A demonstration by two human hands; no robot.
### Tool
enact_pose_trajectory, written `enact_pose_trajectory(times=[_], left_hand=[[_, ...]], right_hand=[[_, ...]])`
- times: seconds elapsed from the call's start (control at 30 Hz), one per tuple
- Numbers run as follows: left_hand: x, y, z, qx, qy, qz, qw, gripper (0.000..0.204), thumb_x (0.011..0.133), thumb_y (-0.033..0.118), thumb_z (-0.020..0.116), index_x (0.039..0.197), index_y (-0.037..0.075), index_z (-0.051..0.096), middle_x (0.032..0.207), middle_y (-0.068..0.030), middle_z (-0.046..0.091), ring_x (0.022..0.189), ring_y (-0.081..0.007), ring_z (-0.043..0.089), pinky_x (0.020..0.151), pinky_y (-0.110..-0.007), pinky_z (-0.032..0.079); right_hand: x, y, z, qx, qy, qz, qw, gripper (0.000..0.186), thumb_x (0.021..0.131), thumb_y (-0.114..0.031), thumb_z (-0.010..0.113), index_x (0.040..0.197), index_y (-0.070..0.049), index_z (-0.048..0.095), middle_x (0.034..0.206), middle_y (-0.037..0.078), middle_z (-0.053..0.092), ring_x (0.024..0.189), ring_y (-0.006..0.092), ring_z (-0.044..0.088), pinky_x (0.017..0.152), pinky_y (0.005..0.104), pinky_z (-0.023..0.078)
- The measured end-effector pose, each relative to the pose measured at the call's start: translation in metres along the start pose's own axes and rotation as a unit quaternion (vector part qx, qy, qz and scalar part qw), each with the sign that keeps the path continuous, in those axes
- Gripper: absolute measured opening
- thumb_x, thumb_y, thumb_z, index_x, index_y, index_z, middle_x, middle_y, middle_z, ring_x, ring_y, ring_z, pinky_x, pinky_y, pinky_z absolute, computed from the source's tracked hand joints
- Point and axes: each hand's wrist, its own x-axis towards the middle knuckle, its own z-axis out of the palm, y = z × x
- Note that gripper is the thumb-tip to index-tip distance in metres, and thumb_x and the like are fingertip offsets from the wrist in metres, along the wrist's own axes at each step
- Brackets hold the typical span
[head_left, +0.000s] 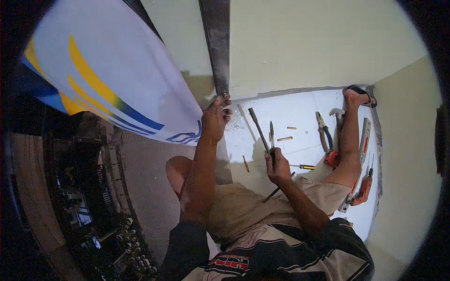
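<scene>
My left hand (215,119) is raised to the foot of a dark metal post (218,56), its fingers curled at a small metal bolt (226,95). What lies inside the curled fingers is partly hidden. Held in my right hand (279,166) is a dark T-handle socket wrench (258,126), its shaft slanting up and left and its crossbar by my wrist. A pointed metal tool (271,128) shows just beyond that hand; whether it is gripped too, I cannot tell. Several brass-coloured anchor bolts (284,138) lie on the white floor around it.
Pliers (323,132), a hammer (336,113), a yellow-and-black screwdriver (307,166) and a red tool (332,158) lie near my right leg. Beyond it are a spirit level (364,140) and a red drill (363,189). A white banner (122,65) hangs at the left; pale walls (318,42) bound the floor.
</scene>
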Motion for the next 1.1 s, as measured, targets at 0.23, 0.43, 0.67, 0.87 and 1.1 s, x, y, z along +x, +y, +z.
enact_pose_trajectory(times=[0.23, 0.43, 0.67, 0.87, 1.1], left_hand=[[0.002, -0.003, 0.003, 0.073, 0.044, 0.016, 0.996, 0.038, 0.095, 0.038, 0.064, 0.116, 0.008, 0.068, 0.097, -0.0009, 0.064, 0.084, -0.0135, 0.058, 0.07, -0.027, 0.043], [-0.002, 0.002, 0.001, 0.109, 0.064, 0.053, 0.991, 0.034, 0.094, 0.035, 0.066, 0.115, 0.008, 0.069, 0.1, -0.0022, 0.068, 0.086, -0.0155, 0.063, 0.076, -0.032, 0.048], [0.001, 0.006, 0.007, 0.105, 0.074, 0.043, 0.991, 0.026, 0.094, 0.031, 0.067, 0.106, 0.008, 0.068, 0.096, -0.0037, 0.069, 0.085, -0.017, 0.065, 0.076, -0.034, 0.05], [0.005, 0.003, -0.001, 0.086, 0.055, 0.029, 0.994, 0.027, 0.095, 0.032, 0.065, 0.109, 0.008, 0.066, 0.092, -0.0028, 0.067, 0.083, -0.0187, 0.066, 0.073, -0.035, 0.053], [-0.002, 0.004, 0.006, 0.049, 0.02, 0.01, 0.999, 0.031, 0.097, 0.032, 0.062, 0.115, 0.007, 0.065, 0.096, -0.006, 0.066, 0.083, -0.0209, 0.066, 0.072, -0.035, 0.054]], right_hand=[[0.003, -0.062, 0.023, 0.322, 0.004, 0.021, 0.947, 0.034, 0.103, -0.02, 0.051, 0.133, -0.003, 0.047, 0.069, -0.002, 0.05, 0.059, 0.0059, 0.044, 0.052, 0.0251, 0.037], [0.007, -0.097, 0.025, 0.392, -0.039, 0.078, 0.916, 0.035, 0.103, -0.022, 0.052, 0.132, -0.003, 0.048, 0.07, -0.001, 0.053, 0.053, 0.0042, 0.043, 0.047, 0.0212, 0.035], [0.007, -0.115, 0.017, 0.388, -0.049, 0.098, 0.915, 0.034, 0.103, -0.023, 0.051, 0.129, -0.002, 0.05, 0.071, 0.001, 0.057, 0.062, 0.0086, 0.05, 0.056, 0.0263, 0.041], [0.006, -0.124, 0.025, 0.407, -0.045, 0.098, 0.907, 0.033, 0.103, -0.023, 0.052, 0.131, -0.005, 0.048, 0.069, -0.001, 0.054, 0.052, 0.0039, 0.044, 0.046, 0.0213, 0.035], [0.005, -0.137, 0.031, 0.428, -0.031, 0.106, 0.897, 0.032, 0.103, -0.023, 0.054, 0.129, -0.006, 0.049, 0.069, -0.002, 0.054, 0.052, 0.0037, 0.043, 0.045, 0.0217, 0.034]])
